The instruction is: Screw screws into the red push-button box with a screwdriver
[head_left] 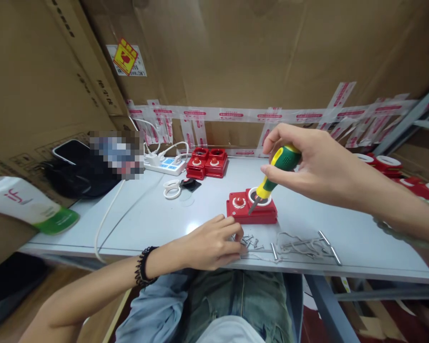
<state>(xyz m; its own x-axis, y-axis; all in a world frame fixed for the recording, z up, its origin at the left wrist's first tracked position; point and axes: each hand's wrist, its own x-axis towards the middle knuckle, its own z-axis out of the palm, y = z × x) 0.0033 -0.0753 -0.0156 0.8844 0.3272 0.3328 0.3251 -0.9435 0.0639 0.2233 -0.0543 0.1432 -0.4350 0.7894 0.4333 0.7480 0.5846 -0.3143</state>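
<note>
My right hand is closed round the green and yellow handle of a screwdriver. The screwdriver slants down to the left, its tip over a red device with a red knob and a white ring. In front of that device, my left hand has its fingers curled down at the left side of a small pile of silver screws. What its fingertips hold, if anything, is hidden. Thin cords with metal bars lie to the right of the screws, near the front edge.
Two red devices stand at the back beside a white power strip. Scissors lie nearby. More red units are at the far right. A white and green bottle and a phone are at left.
</note>
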